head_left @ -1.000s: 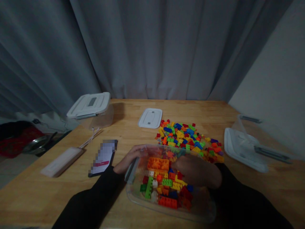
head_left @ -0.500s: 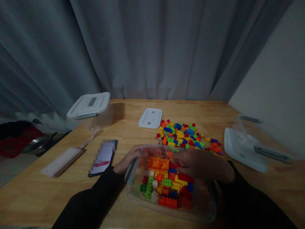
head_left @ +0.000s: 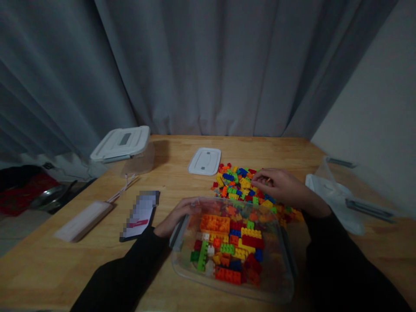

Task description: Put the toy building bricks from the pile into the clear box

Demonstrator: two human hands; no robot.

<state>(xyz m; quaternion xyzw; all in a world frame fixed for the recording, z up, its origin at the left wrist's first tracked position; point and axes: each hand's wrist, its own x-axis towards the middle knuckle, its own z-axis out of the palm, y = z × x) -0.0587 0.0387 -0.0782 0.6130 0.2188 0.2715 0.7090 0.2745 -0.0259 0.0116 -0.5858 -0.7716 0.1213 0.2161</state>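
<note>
A clear plastic box (head_left: 286, 286) with colourful toy building bricks (head_left: 227, 249) on its floor stands in front of me. My left hand (head_left: 178, 214) grips its left rim near the far corner, with fingertips over the edge. Beyond the box, a heap of mixed bricks (head_left: 243, 184) lies loose on the table. My right hand (head_left: 276, 184) is over the right part of this heap, fingers bent and a gap between thumb and fingers. I make out no brick in its grasp; the hand hides part of the heap.
A lidded clear box (head_left: 121, 143) stands at the back left, and a white lid (head_left: 204, 161) lies behind the heap. A phone (head_left: 141, 214) and a pale pink case with a strap (head_left: 84, 220) are at left. Another clear box (head_left: 341, 190) rests on a white lid at right.
My right hand has moved up and away from inside the box to the loose heap. Yellow and green bricks it covered now show in the box. My left hand stays on the rim.
</note>
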